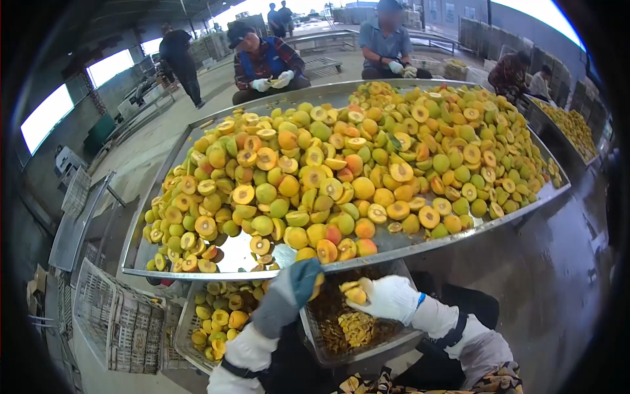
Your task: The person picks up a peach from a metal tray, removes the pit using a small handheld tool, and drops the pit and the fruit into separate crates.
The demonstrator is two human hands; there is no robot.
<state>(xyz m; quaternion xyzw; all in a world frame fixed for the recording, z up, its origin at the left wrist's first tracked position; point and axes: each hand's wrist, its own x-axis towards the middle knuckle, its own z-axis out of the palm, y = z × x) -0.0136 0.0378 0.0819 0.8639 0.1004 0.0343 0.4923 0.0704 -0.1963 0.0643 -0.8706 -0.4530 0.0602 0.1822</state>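
Note:
My left hand [289,295], in a grey and teal glove, is closed around a yellow peach piece [317,287], mostly hidden by the fingers. My right hand [388,299], in a white glove, pinches another peach piece [355,293] between thumb and fingers. Both hands hover just past the near edge of a metal table [387,255], above a grey bin [328,358]. Brown bits and a heap of yellow scraps [356,328] lie in that bin. Whole and halved peaches [315,177] are piled over the table, many cut faces showing pits.
Left of the bin stands a plastic crate [184,338] with peach halves [220,322]. Stacked crates [134,325] and a metal bench [79,223] are farther left. Two gloved people [269,62] [386,46] sit across the table. Another fruit-covered table [571,128] is at right.

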